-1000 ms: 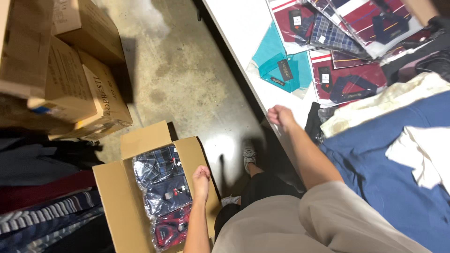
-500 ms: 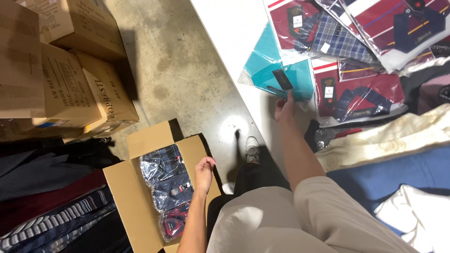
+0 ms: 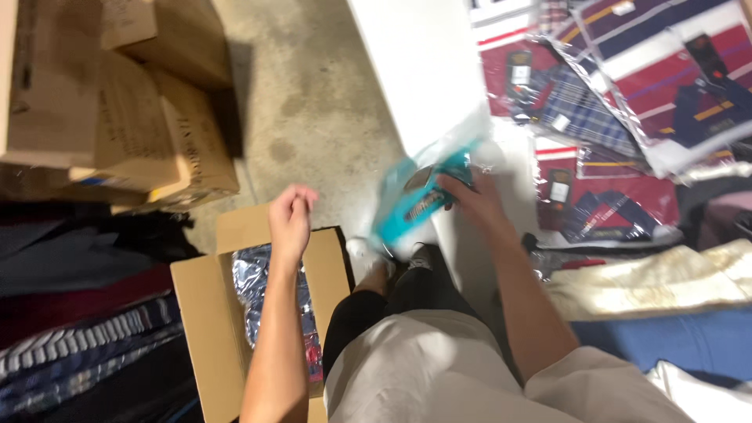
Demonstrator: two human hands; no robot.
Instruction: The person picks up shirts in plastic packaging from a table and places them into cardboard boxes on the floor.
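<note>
Presently: right hand (image 3: 474, 200) gripping teal packaged garment (image 3: 419, 196), fingers pinching its upper edge, package blurred, held off the white surface (image 3: 423, 70) edge. Left hand (image 3: 291, 221) empty, fingers loosely curled together, hovering over open cardboard box (image 3: 200, 313). Below those fingers: bagged plaid shirts (image 3: 254, 290) inside box. Right of the pinching fingers: red-and-navy bagged shirts (image 3: 611, 211) on surface. Stacked cartons (image 3: 117, 117) left of the curled fingers, on floor.

Glossy plastic wraps the teal garment (image 3: 419, 200); matt cardboard box (image 3: 200, 313).
</note>
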